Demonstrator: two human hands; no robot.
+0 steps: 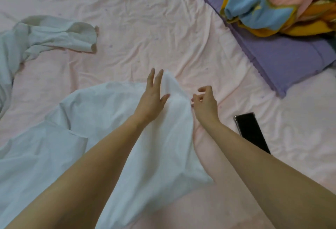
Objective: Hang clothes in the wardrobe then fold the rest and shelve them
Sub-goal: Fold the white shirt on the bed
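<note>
A white garment (101, 119) lies spread over the pink bedsheet (145, 37), its sleeve (60, 35) trailing away at the far left. My left hand (152, 95) lies flat on the garment's far corner with fingers straight. My right hand (205, 101) hovers just past the garment's right edge, fingers loosely curled, with nothing clearly held. Both bare forearms cross the lower part of the view.
A black phone (251, 131) lies on the sheet right of my right arm. A purple pillow (283, 55) sits at the upper right with a heap of yellow, blue and pink clothes (263, 12) on it.
</note>
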